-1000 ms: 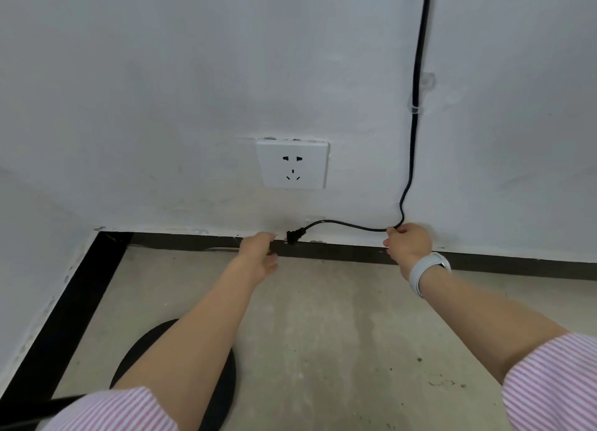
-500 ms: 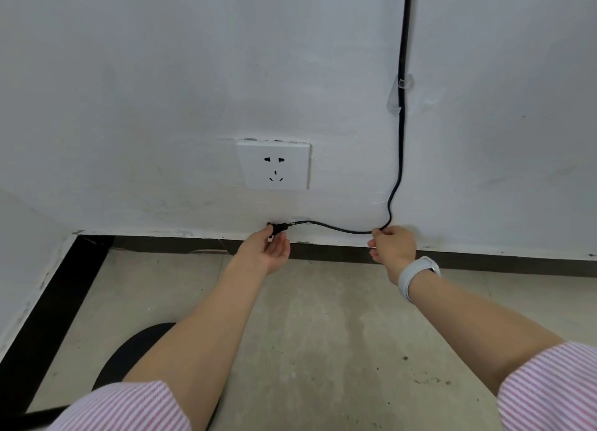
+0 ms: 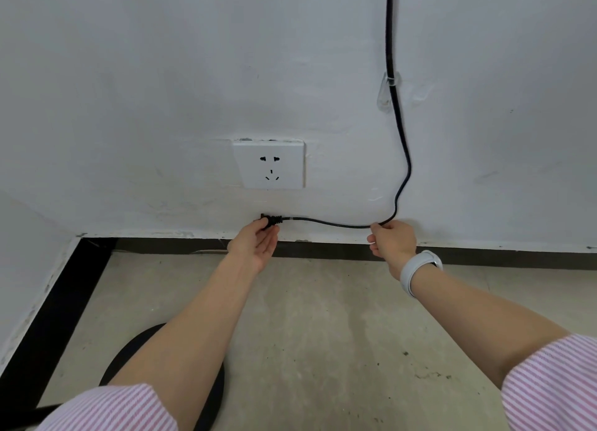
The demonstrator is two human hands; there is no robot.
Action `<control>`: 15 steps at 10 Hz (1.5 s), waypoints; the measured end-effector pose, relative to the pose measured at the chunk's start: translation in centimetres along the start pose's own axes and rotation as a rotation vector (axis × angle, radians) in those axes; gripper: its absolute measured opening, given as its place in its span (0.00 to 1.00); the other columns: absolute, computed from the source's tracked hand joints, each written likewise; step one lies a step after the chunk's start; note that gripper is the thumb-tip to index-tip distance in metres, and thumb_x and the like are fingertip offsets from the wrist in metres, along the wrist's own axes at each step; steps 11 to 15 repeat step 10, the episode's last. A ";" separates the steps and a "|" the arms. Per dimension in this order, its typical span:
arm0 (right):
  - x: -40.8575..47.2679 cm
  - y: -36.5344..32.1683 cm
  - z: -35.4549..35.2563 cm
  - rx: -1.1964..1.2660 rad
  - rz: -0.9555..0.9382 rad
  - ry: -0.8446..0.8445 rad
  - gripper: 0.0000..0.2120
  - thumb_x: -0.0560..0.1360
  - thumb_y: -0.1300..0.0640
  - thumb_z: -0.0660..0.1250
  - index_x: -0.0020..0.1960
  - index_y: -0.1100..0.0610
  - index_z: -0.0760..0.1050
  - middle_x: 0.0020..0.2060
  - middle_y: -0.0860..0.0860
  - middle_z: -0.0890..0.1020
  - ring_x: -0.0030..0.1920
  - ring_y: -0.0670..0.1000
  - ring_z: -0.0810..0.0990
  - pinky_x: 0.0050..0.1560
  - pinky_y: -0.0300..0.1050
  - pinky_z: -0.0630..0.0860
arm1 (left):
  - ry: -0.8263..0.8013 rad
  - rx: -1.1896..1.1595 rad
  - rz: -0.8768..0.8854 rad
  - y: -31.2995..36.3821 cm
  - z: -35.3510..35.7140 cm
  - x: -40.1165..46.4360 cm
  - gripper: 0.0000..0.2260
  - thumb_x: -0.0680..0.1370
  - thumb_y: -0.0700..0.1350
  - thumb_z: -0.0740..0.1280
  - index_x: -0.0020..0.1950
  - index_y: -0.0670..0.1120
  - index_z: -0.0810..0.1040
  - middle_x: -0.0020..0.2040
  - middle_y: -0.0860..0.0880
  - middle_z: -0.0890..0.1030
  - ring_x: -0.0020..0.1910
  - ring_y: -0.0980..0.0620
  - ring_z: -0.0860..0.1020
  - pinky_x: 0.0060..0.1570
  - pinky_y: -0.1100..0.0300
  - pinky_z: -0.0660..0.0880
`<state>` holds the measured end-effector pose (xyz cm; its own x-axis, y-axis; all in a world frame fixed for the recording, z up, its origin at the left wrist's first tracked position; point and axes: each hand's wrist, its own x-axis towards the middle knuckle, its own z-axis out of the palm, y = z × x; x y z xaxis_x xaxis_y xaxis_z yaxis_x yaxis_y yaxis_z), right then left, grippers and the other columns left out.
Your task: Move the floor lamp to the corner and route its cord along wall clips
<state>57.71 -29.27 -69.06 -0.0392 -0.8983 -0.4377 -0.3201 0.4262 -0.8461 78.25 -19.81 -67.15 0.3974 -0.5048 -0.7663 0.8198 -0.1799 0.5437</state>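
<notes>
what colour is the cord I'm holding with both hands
Black. The cord, running from the plug up the wall, shows clearly in the head view.

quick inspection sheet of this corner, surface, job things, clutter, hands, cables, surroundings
surface: bare concrete floor, stained, dark baseboard along the walls
job's things: black lamp base on the floor, partly hidden by the left arm; clear wall clip holding the cord
clutter: nothing seen
grippers: left hand pinches the plug below the wall socket; right hand pinches the cord
cables: cord runs down the wall through the clip, then sags between the hands; not plugged in
surroundings: white walls meeting in a corner
</notes>
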 end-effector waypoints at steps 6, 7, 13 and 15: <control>-1.5 -0.9 -0.7 -0.131 0.138 -0.219 0.15 0.75 0.61 0.62 0.58 0.71 0.71 0.38 0.57 0.73 0.32 0.52 0.69 0.38 0.45 0.73 | -0.092 0.479 0.228 0.8 -1.0 -1.5 0.25 0.76 0.38 0.65 0.72 0.40 0.62 0.63 0.43 0.74 0.61 0.44 0.74 0.63 0.50 0.70; -1.8 -1.0 -0.8 -0.236 0.094 -0.244 0.10 0.74 0.63 0.61 0.52 0.67 0.75 0.41 0.59 0.71 0.34 0.54 0.68 0.40 0.46 0.69 | -0.097 0.505 0.217 0.8 -0.8 -1.7 0.30 0.76 0.40 0.65 0.74 0.41 0.56 0.68 0.43 0.70 0.65 0.43 0.70 0.66 0.48 0.67; -4.8 -4.7 -0.5 -0.664 -0.328 -0.516 0.12 0.76 0.54 0.61 0.55 0.60 0.76 0.54 0.55 0.80 0.55 0.54 0.77 0.51 0.42 0.69 | 0.296 0.934 1.151 1.6 1.0 -5.8 0.08 0.75 0.42 0.62 0.52 0.43 0.77 0.50 0.46 0.79 0.50 0.46 0.76 0.53 0.52 0.71; -4.8 -4.7 -0.5 -0.664 -0.328 -0.516 0.12 0.76 0.54 0.61 0.55 0.60 0.76 0.54 0.55 0.80 0.55 0.54 0.77 0.51 0.42 0.69 | 0.296 0.934 1.151 1.6 1.0 -5.8 0.08 0.75 0.42 0.62 0.52 0.43 0.77 0.50 0.46 0.79 0.50 0.46 0.76 0.53 0.52 0.71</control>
